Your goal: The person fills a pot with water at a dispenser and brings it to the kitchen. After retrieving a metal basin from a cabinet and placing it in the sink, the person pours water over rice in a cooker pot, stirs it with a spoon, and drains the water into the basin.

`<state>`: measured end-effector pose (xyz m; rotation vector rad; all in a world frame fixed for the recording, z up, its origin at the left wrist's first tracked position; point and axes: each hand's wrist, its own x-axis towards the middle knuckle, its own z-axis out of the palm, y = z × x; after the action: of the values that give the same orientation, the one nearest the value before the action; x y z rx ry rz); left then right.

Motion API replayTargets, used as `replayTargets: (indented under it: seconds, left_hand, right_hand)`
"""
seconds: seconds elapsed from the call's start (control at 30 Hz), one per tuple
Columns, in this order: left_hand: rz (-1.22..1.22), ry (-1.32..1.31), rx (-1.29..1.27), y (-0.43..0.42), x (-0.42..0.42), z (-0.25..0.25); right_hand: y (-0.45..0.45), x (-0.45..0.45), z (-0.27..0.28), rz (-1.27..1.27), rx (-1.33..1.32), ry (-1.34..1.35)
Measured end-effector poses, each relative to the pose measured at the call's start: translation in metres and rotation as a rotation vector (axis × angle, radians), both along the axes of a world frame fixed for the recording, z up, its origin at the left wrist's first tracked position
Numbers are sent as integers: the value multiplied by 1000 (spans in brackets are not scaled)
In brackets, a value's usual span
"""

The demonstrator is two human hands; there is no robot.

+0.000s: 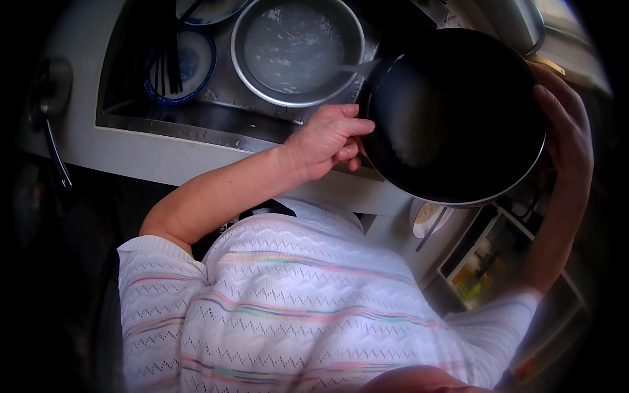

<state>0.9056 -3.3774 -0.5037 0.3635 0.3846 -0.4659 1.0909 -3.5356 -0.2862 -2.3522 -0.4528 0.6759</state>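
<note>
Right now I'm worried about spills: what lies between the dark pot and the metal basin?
In the head view, a stream of pale liquid crosses from the dark pot into the metal basin.

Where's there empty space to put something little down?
On the white counter, between the ladle and the sink, and along the strip in front of the sink, left of the left forearm. Inside the sink it's crowded: basin, blue-rimmed bowls, black utensils. The pot hides part of the right side.

Pale light (pixel 576 29) at upper right, a white countertop (pixel 164 154), an open drawer (pixel 544 257) (deep shadow at left)
</note>
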Motion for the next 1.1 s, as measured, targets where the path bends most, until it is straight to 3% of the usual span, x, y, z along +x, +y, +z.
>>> replayTargets:
  seconds: [1.1]
  left_hand:
    - [1, 20, -37, 4, 3, -2]
  right_hand:
    - [22, 9, 1, 114, -56, -30]
